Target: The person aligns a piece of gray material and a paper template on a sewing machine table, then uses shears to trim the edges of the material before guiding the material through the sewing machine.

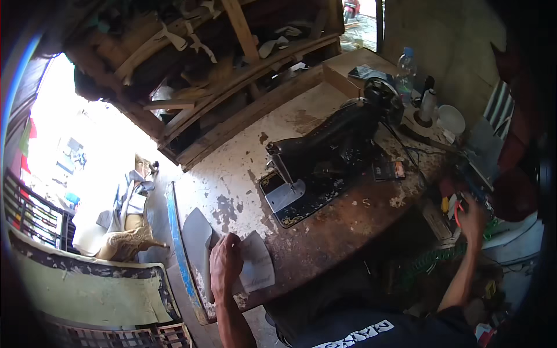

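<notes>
My left hand (pixel 226 261) rests at the left end of the sewing table, its fingers curled closed on a grey piece of cloth (pixel 257 264). Another grey flap (pixel 197 232) lies on the other side of that hand; whether the two are joined is hidden beneath it. Off the table's right end, my right hand (pixel 473 217) is closed around a red-orange looped handle (pixel 458 214), which looks like that of scissors; the blades cannot be made out. Between my hands stands a black sewing machine (pixel 331 139) with a metal plate under its needle.
A small dark box (pixel 389 170) lies right of the machine. Behind it stand a plastic bottle (pixel 405 72), a spray can (pixel 427 104) and a white round lid (pixel 451 119). A wooden shelf (pixel 249 64) heaped with cloth borders the table's far side. Fabric (pixel 127 238) is piled at the left.
</notes>
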Demonstrator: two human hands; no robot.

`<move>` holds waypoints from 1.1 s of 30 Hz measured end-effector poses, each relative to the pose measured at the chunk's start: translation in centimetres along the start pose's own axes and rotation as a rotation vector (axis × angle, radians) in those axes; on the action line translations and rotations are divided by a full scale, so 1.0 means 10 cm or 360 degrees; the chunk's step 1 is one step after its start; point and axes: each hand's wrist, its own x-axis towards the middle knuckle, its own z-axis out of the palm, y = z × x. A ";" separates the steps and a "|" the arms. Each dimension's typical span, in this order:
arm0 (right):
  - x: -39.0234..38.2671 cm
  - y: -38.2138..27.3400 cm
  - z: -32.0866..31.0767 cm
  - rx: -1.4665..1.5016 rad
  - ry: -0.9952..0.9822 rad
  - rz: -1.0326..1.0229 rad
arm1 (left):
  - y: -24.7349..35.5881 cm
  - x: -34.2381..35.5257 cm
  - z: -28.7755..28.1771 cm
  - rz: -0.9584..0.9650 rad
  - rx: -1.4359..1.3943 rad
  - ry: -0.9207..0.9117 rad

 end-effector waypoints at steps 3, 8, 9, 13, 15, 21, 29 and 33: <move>-0.76 -0.86 0.02 0.1345 0.0115 0.0081 | -0.09 0.08 -0.39 -0.0125 0.0003 0.0042; -1.23 -2.28 0.28 0.3449 -0.2507 0.0630 | 0.16 -0.12 -0.23 -0.0090 0.0004 0.0030; -1.44 -2.76 0.18 0.3204 -0.2443 0.0413 | 0.15 -0.15 -0.24 -0.0105 0.0000 0.0032; -1.55 -3.70 0.30 0.2397 -0.2516 -0.0109 | 0.25 -0.20 -0.23 -0.0076 -0.0163 0.0015; -1.47 -3.91 0.38 0.2306 -0.2551 -0.0299 | 0.25 -0.20 -0.19 0.0004 -0.0157 0.0030; -1.34 -3.92 0.26 0.1981 -0.2471 -0.0223 | 0.25 -0.25 -0.20 0.0002 -0.0221 0.0027; -1.01 -3.48 0.00 0.1403 -0.1020 -0.1181 | 0.29 -0.38 -0.27 0.0340 -0.0493 -0.0340; -0.64 -3.01 0.01 0.0746 -0.0228 -0.0864 | 0.11 -0.48 -0.17 0.0126 -0.0730 0.0509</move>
